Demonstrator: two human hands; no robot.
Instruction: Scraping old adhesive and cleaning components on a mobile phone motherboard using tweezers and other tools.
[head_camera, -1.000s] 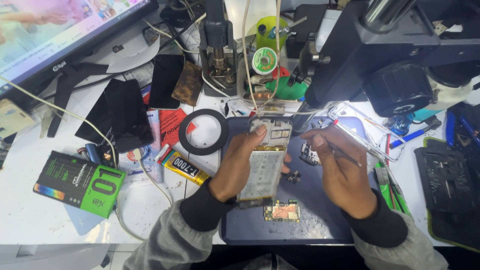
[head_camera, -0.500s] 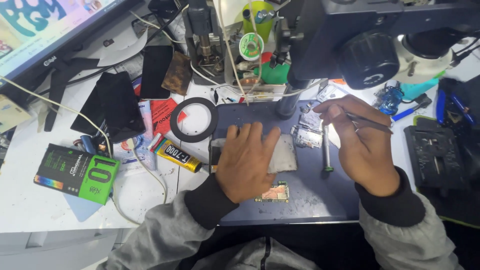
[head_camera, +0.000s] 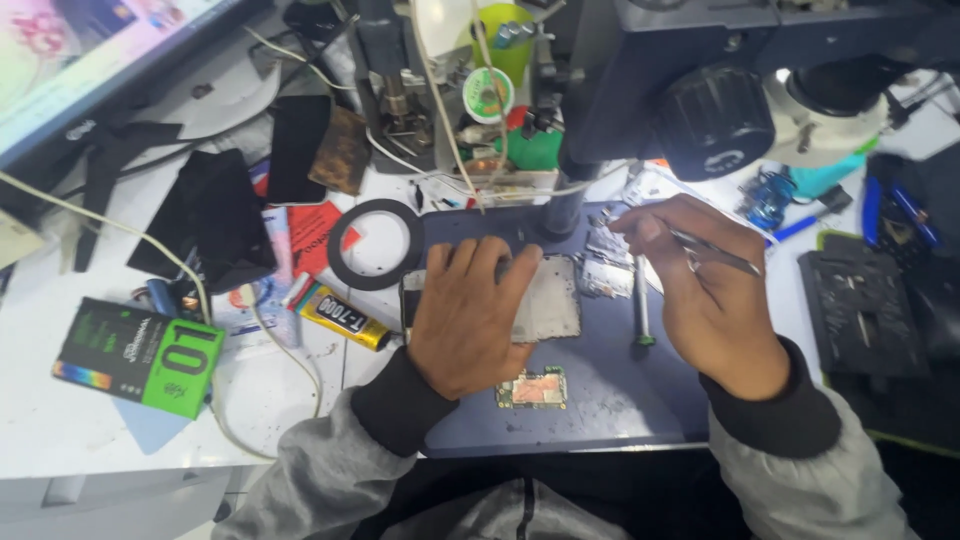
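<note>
On the dark blue work mat (head_camera: 600, 400), the left hand (head_camera: 470, 315) lies flat, fingers spread, on a grey metal phone frame (head_camera: 548, 300), while at three o'clock the right hand (head_camera: 715, 300) pinches slim metal tweezers (head_camera: 715, 255), with a green-and-black box (head_camera: 140, 355) and a yellow glue tube (head_camera: 345, 318) at nine o'clock.

Green box (head_camera: 140, 356), tape ring (head_camera: 376, 244), microscope (head_camera: 720, 110)

White bench (head_camera: 60, 440), blue mat (head_camera: 600, 400), green box (head_camera: 140, 357)

matt metal plate (head_camera: 548, 300); shiny metal tweezers (head_camera: 715, 252); worn blue mat (head_camera: 620, 400).
</note>
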